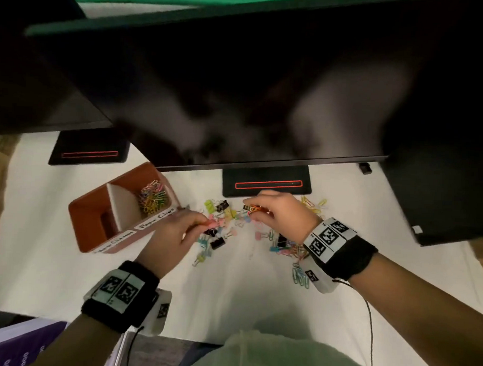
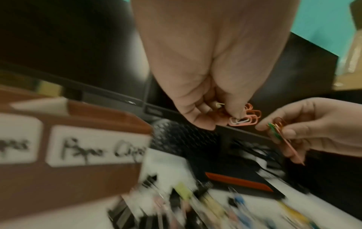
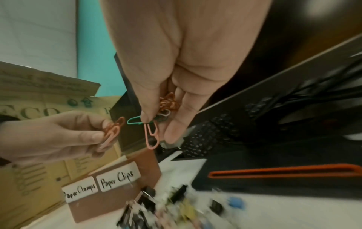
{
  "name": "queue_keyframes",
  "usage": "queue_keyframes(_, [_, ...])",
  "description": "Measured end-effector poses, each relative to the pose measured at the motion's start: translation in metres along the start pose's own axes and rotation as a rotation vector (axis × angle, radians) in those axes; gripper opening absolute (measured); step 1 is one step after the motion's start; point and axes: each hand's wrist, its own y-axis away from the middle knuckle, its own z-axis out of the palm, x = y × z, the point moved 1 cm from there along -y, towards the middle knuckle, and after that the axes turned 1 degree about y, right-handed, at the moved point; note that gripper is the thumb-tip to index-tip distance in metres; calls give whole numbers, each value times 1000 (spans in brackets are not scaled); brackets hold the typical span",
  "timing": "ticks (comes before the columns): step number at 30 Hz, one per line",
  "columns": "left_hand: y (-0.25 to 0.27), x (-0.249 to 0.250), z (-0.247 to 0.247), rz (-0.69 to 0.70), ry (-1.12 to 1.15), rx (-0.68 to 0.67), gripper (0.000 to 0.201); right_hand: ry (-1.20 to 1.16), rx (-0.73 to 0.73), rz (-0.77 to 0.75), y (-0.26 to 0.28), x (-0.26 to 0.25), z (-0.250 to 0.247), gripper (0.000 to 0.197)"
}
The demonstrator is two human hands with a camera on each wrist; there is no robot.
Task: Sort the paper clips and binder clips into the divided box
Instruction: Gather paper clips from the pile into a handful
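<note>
Pinching a small bunch of pink, orange and white paper clips (image 2: 245,117) between thumb and curled fingertips, the left hand (image 1: 173,235) hangs just above the loose pile of clips (image 1: 227,231) on the white table (image 1: 230,300), close beside the divided box (image 1: 119,206). Its clips stick out past the thumb tip; how many it holds is hard to count.

Just beyond, the right hand (image 1: 283,214) has thumb and fingers closed on another cluster (image 3: 156,122): a green clip juts sideways, a long pink one dangles below the fingertips, and an orange tangle sits deeper in the palm, partly hidden.

Binder clips and paper clips lie mixed under and between both hands, smeared by blur in the wrist views.

Farther left, the box's far compartment, labelled "Paper Clips", holds coloured paper clips (image 1: 152,196); the near one, labelled "Paper Clamps", is shadowed, its contents unclear. A dark monitor (image 1: 238,87) overhangs behind.
</note>
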Motion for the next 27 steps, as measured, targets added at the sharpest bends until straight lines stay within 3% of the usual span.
queue_keyframes(4, [-1, -42, -62, -206, -143, 243, 12, -31, 19, -84, -68, -58, 25, 32])
queue_keyframes(7, [-11, -68, -85, -358, -157, 296, 16, -44, 58, -81, -120, -100, 49, 32])
queue_keyframes(10, [-20, -86, -91, -477, -90, 196, 13, -17, 19, -29, -160, -129, 75, 38])
queue_keyframes(13, [-18, -98, -90, -487, -124, 57, 14, 31, -91, 33, -173, -137, 97, 45])
queue_keyframes(17, [-5, -90, -85, -351, -83, 123, 36, -39, -18, 2, -153, -122, 99, 39])
queue_keyframes(20, [3, -74, -67, -244, 41, 117, 31, -85, 48, 31, -118, -95, 80, 28])
queue_keyframes(23, [1, -59, -32, -144, 68, -21, 25, -43, 59, 132, -71, -50, 59, 23])
queue_keyframes(27, [-10, -33, 26, -121, 113, -215, 26, 116, 48, 364, -4, 21, 36, 22])
